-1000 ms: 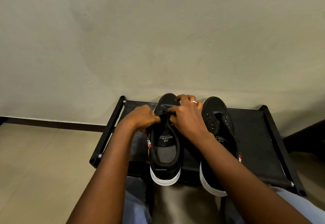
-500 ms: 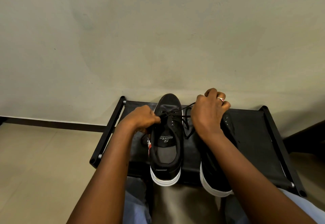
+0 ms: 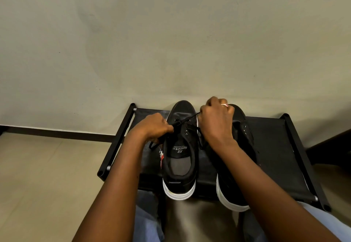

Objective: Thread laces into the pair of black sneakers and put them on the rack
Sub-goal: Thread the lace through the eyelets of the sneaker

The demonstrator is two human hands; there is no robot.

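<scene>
The left hand (image 3: 154, 127) is curled at the left side of the left sneaker (image 3: 180, 152), pinching one end of the black lace (image 3: 187, 118) by the eyelets. The right hand (image 3: 216, 122) is fisted round the other end and holds it taut up and to the right, over the toe of the right sneaker (image 3: 241, 146). The lace crosses the far eyelets of the left sneaker; its slack trails down beside the right wrist, and a loose tail hangs below the left hand.

Both sneakers stand side by side on the top of the black rack (image 3: 281, 146), toes toward the wall (image 3: 171, 42), heels overhanging its near edge. The right sneaker shows bare eyelets and looks unlaced.

The risks, as I judge them: an uneven pull could draw the left end back through its eyelet, or leave the two ends of unequal length. A hard tug to the right could drag the left sneaker sideways into its neighbour. With the heels past the near edge, either sneaker could tip off toward the person's knees.
</scene>
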